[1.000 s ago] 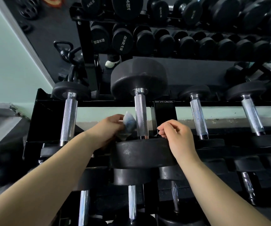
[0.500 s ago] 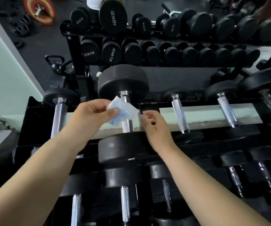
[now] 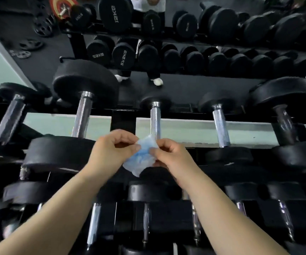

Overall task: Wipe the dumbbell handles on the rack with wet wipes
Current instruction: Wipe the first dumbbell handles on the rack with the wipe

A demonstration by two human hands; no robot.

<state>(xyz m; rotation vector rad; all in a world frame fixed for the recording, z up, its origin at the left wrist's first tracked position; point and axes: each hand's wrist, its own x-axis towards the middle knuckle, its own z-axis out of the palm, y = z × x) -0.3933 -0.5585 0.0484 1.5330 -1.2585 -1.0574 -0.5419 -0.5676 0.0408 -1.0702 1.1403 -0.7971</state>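
Handles on the top rail of the rack [image 3: 123,120] all run the same way, long axis from 6 to 12 o'clock. Seen from the hands, the far-left handle [image 3: 8,120] lies at 10 o'clock and the second handle [image 3: 82,116] at 11. The left hand [image 3: 113,150] pinches the left edge of the wet wipe [image 3: 141,157], its fingers [image 3: 130,138] clamped on it. The right hand [image 3: 168,155] pinches the right edge likewise, so the wipe hangs crumpled between them, apparently touching no handle. The middle handle [image 3: 155,122] stands at 12 o'clock, just beyond the wipe, and the right hand looks slightly nearer to it. The fourth handle [image 3: 220,126] lies at 1 o'clock and the far-right handle [image 3: 284,120] at 2. Hands and wipe hide the middle handle's lower end, and blur smears the far left.
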